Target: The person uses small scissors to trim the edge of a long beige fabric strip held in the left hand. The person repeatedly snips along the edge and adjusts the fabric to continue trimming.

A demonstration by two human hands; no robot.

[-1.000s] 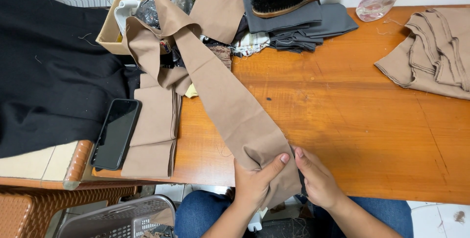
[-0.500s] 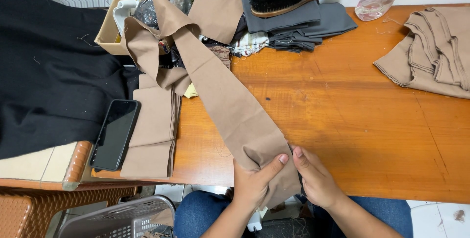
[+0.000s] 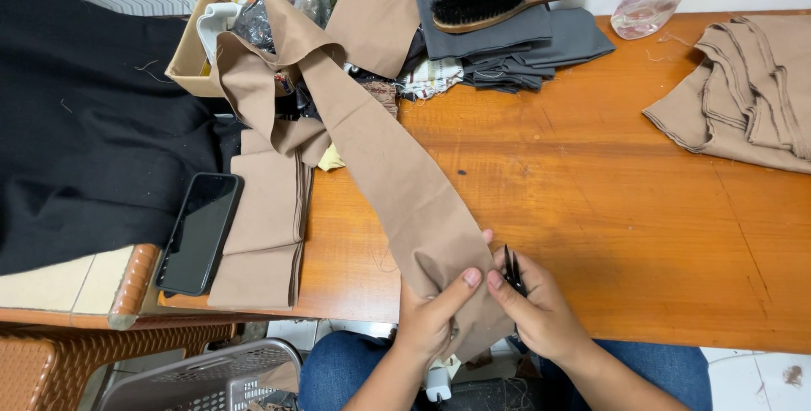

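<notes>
A long tan fabric strip (image 3: 380,149) runs diagonally across the orange wooden table (image 3: 608,217) from a cardboard box down to the near edge. My left hand (image 3: 435,314) pinches the strip's lower end from underneath, thumb on top. My right hand (image 3: 541,314) sits right beside it, holding small black snips (image 3: 512,269) whose tips point up at the strip's edge. Both hands touch the cloth at the table's front edge.
A black phone (image 3: 199,232) lies on folded tan pieces (image 3: 266,234) at left. Black cloth (image 3: 84,132) covers the far left. A cardboard box (image 3: 198,39), grey folded fabric (image 3: 515,48) with a brush (image 3: 507,1), and a tan pile (image 3: 743,90) line the back. A grey basket (image 3: 203,381) stands below.
My right hand has turned slightly, and the black snips now show between its fingers next to the strip. The fabric and the left hand have barely shifted.
</notes>
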